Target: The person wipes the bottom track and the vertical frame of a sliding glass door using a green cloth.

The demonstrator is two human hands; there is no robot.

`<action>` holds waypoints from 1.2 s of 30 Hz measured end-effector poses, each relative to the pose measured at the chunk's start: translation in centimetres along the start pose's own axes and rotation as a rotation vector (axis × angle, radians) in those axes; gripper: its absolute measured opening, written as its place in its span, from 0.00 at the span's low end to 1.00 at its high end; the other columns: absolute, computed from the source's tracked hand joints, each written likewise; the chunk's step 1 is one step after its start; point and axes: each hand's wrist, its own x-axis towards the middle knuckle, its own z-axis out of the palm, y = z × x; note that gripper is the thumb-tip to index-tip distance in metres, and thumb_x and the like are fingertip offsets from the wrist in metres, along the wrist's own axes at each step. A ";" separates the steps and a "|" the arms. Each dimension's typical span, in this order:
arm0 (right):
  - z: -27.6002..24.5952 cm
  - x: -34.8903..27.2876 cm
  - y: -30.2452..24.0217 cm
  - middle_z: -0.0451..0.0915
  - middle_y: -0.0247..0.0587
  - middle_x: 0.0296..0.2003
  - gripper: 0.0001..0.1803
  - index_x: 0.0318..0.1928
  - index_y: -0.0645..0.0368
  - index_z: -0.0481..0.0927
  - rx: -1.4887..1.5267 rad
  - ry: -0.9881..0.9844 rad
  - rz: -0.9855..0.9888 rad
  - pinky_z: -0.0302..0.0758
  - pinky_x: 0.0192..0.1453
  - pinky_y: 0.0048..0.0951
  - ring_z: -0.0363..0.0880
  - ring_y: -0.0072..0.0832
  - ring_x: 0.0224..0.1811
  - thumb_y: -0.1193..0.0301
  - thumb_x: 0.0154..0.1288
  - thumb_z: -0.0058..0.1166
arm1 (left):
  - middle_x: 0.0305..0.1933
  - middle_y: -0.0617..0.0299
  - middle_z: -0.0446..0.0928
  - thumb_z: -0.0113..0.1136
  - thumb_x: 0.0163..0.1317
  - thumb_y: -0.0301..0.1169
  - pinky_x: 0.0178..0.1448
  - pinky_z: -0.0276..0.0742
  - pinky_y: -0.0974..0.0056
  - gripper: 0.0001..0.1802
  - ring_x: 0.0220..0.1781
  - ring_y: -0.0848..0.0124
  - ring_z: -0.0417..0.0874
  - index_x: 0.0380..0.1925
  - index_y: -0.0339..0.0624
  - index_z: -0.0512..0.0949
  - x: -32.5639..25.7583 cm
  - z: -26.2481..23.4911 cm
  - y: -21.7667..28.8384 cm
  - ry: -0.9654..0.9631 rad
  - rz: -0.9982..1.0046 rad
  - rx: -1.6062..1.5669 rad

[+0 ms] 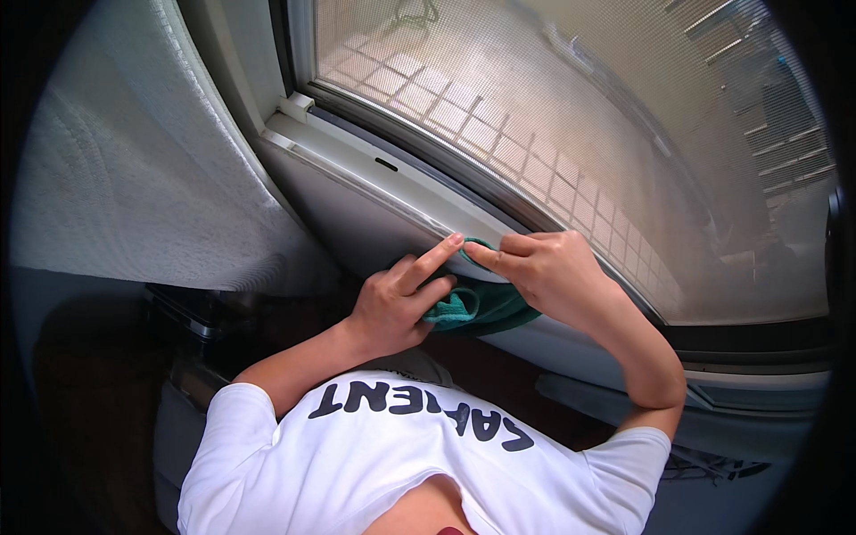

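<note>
A green cloth (513, 308) hangs over the inner edge of the white window sill (357, 169). My right hand (548, 272) is above the sill with its fingers closed on the upper part of the cloth. Lower down, my left hand (392, 303) has its fingers curled at a bunched part of the same cloth. Its index finger stretches up to the sill's edge, and the tip almost meets my right fingers. Both hands hide part of the cloth.
Beyond the sill is a window with a mesh screen (535, 116) in a dark frame. A white textured curtain (143, 169) hangs at the left, above a dark glossy object (183, 312). A small dark slot (386, 164) is in the sill.
</note>
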 end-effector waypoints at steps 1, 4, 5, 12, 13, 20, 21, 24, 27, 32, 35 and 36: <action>-0.3 -0.6 0.0 0.73 0.30 0.27 0.30 0.60 0.44 0.76 -0.006 -0.028 0.025 0.75 0.27 0.29 0.78 0.27 0.27 0.74 0.53 0.59 | 0.69 0.50 0.65 0.65 0.37 0.20 0.50 0.82 0.62 0.24 0.56 0.56 0.80 0.41 0.42 0.78 0.1 -0.2 -0.1 -0.011 -0.006 -0.001; -0.8 -2.4 0.3 0.74 0.31 0.28 0.31 0.61 0.44 0.75 -0.057 -0.100 0.020 0.76 0.29 0.29 0.79 0.27 0.29 0.74 0.54 0.59 | 0.68 0.49 0.66 0.65 0.38 0.19 0.53 0.82 0.61 0.24 0.57 0.55 0.80 0.41 0.42 0.78 0.0 -0.5 -0.2 0.073 -0.010 -0.061; -0.6 -2.7 0.4 0.74 0.32 0.29 0.31 0.62 0.44 0.74 -0.045 -0.104 0.019 0.77 0.30 0.30 0.80 0.29 0.30 0.73 0.54 0.58 | 0.68 0.48 0.66 0.65 0.39 0.18 0.54 0.81 0.61 0.23 0.58 0.55 0.79 0.41 0.42 0.79 0.0 -0.5 -0.2 0.118 0.000 -0.095; -0.1 0.8 -0.5 0.73 0.30 0.28 0.32 0.62 0.43 0.74 -0.073 -0.037 0.013 0.76 0.27 0.28 0.79 0.25 0.27 0.73 0.54 0.60 | 0.67 0.49 0.68 0.67 0.38 0.19 0.50 0.83 0.61 0.22 0.55 0.54 0.81 0.39 0.41 0.78 -0.2 -1.3 -0.3 0.192 -0.010 -0.063; -0.2 -0.2 -0.2 0.73 0.30 0.27 0.32 0.62 0.44 0.75 -0.082 -0.040 0.002 0.76 0.27 0.27 0.78 0.25 0.27 0.73 0.53 0.60 | 0.67 0.49 0.68 0.67 0.38 0.19 0.50 0.83 0.61 0.22 0.55 0.55 0.81 0.39 0.41 0.78 -0.2 -1.4 -0.3 0.198 -0.014 -0.066; -0.5 1.3 -0.5 0.74 0.29 0.28 0.31 0.61 0.44 0.76 -0.061 -0.017 -0.006 0.76 0.27 0.27 0.79 0.25 0.28 0.74 0.53 0.59 | 0.68 0.48 0.66 0.64 0.40 0.17 0.56 0.81 0.59 0.24 0.59 0.53 0.79 0.42 0.42 0.79 -0.5 -1.0 0.1 0.176 -0.043 -0.120; -0.5 1.9 -0.6 0.74 0.30 0.28 0.31 0.62 0.44 0.75 -0.081 -0.012 -0.006 0.76 0.27 0.27 0.79 0.26 0.28 0.74 0.54 0.59 | 0.68 0.48 0.66 0.64 0.40 0.17 0.55 0.81 0.59 0.24 0.59 0.53 0.79 0.42 0.42 0.79 -0.5 -1.0 0.0 0.172 -0.040 -0.106; -0.5 0.5 -0.6 0.74 0.29 0.28 0.30 0.62 0.44 0.75 -0.106 -0.064 0.015 0.76 0.28 0.27 0.80 0.24 0.28 0.73 0.55 0.59 | 0.68 0.49 0.67 0.64 0.40 0.17 0.55 0.81 0.59 0.24 0.59 0.53 0.79 0.43 0.42 0.79 -0.7 -1.4 -0.1 0.181 -0.054 -0.109; -0.8 -1.2 -0.3 0.75 0.31 0.30 0.31 0.62 0.45 0.74 -0.110 -0.122 0.007 0.77 0.29 0.29 0.81 0.25 0.30 0.74 0.55 0.56 | 0.68 0.49 0.67 0.64 0.39 0.17 0.55 0.81 0.59 0.24 0.58 0.53 0.79 0.43 0.42 0.79 -0.8 -1.6 0.0 0.190 -0.064 -0.112; -0.7 2.2 -0.8 0.74 0.28 0.27 0.27 0.59 0.44 0.78 -0.071 -0.012 -0.027 0.75 0.26 0.26 0.80 0.23 0.27 0.73 0.56 0.59 | 0.67 0.48 0.67 0.64 0.39 0.17 0.55 0.80 0.59 0.25 0.59 0.54 0.79 0.43 0.42 0.79 -0.9 -1.4 0.0 0.162 -0.053 -0.110; -0.9 0.1 -0.5 0.74 0.29 0.26 0.28 0.59 0.45 0.77 -0.105 -0.091 0.003 0.74 0.25 0.28 0.79 0.24 0.26 0.73 0.56 0.59 | 0.67 0.48 0.67 0.65 0.39 0.17 0.56 0.80 0.59 0.25 0.59 0.54 0.79 0.43 0.42 0.79 -0.9 -1.5 -0.1 0.178 -0.060 -0.119; -1.2 -0.9 -0.3 0.74 0.29 0.26 0.28 0.59 0.45 0.77 -0.129 -0.129 0.016 0.74 0.25 0.28 0.78 0.24 0.26 0.73 0.55 0.59 | 0.67 0.48 0.67 0.65 0.39 0.18 0.56 0.80 0.59 0.24 0.59 0.53 0.79 0.43 0.42 0.79 -0.9 -1.5 -0.2 0.189 -0.063 -0.134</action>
